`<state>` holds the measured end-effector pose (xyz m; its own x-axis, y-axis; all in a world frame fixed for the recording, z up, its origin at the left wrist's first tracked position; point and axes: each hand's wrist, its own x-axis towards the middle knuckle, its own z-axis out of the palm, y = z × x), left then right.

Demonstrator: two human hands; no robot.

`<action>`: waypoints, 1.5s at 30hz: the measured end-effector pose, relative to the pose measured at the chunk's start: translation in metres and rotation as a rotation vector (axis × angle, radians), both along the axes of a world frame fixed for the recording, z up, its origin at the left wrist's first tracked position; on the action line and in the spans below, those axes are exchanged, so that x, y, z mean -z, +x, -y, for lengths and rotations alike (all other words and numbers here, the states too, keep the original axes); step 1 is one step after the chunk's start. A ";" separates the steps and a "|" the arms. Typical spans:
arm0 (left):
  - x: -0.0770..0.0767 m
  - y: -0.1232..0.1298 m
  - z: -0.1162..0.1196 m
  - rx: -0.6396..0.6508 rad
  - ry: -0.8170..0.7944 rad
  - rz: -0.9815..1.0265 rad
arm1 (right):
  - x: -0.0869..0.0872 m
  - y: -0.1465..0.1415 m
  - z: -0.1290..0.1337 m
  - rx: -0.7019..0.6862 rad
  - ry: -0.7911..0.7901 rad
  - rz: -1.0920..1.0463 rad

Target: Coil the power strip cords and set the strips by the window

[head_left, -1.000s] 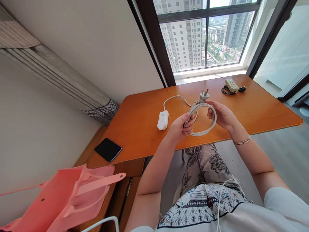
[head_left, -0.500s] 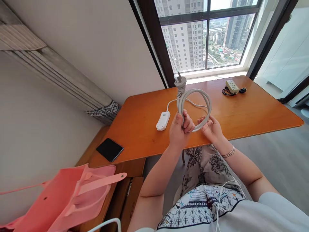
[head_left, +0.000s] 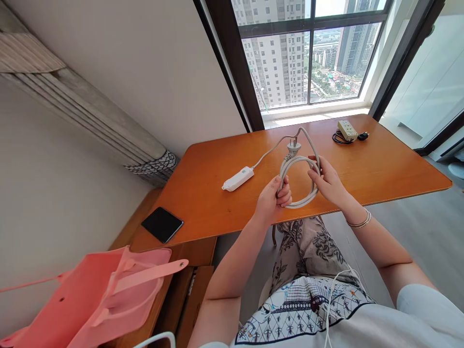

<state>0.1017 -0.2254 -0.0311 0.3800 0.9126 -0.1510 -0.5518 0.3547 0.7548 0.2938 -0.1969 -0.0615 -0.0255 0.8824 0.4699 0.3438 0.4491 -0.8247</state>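
Note:
A white power cord [head_left: 300, 205] is gathered in a round coil between my two hands, above the table's front part. My left hand [head_left: 271, 197] is closed around the coil's left side. On the right side, my right hand [head_left: 326, 181] pinches the cord between thumb and fingers. The plug [head_left: 294, 148] sticks up at the top of the coil, prongs upward. From my right hand a length of cord arches up behind the plug and runs left to a white power strip [head_left: 238, 179], which lies tilted on the table.
The wooden table [head_left: 203, 212] bears a black phone [head_left: 162, 225] at its left front corner. A small beige power strip [head_left: 347, 130] with a black cord lies at the back right. A pink bag [head_left: 108, 295] stands at lower left. Behind the table is a window [head_left: 275, 67].
The coil has tipped lower and the plug has moved right and down. My right hand has risen and closed on the cord. The white strip has shifted left and turned.

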 end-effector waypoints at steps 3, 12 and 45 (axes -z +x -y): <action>0.004 -0.003 -0.001 0.041 0.018 -0.019 | 0.000 0.002 0.000 -0.100 -0.042 -0.032; 0.025 -0.008 -0.017 -0.020 0.229 -0.244 | -0.014 0.005 0.006 -0.293 -0.311 0.042; 0.038 -0.019 -0.024 -0.100 0.683 -0.716 | -0.004 0.007 0.003 -0.203 -0.043 0.437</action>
